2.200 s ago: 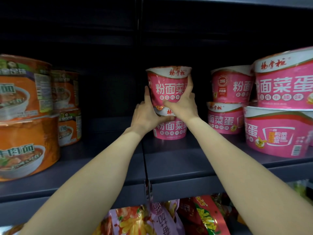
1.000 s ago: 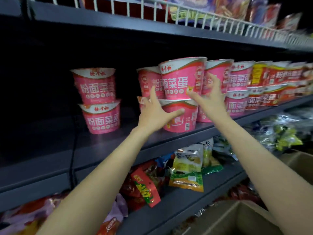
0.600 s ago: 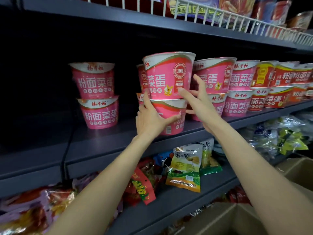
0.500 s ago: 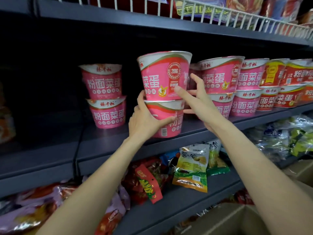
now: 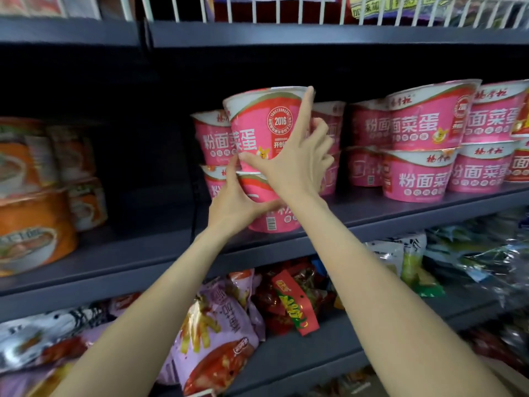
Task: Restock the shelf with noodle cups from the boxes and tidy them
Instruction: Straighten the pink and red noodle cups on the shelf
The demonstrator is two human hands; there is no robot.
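Note:
Two pink noodle cups stand stacked near the front edge of the grey shelf. My left hand grips the lower pink cup from its left side. My right hand holds the upper pink cup, with the thumb across its front, the index finger pointing up to the rim and the other fingers curled round its right side. Just behind and to the left stands another stacked pair of pink cups, partly hidden.
More stacked pink cups fill the shelf to the right. Orange noodle bowls stand at the left, with a dark gap between. A white wire rack tops the shelf above. Snack bags lie on the shelf below.
The held stack has moved left, close up against the other stacked pair. My right hand has slid from the upper cup's right side onto its front.

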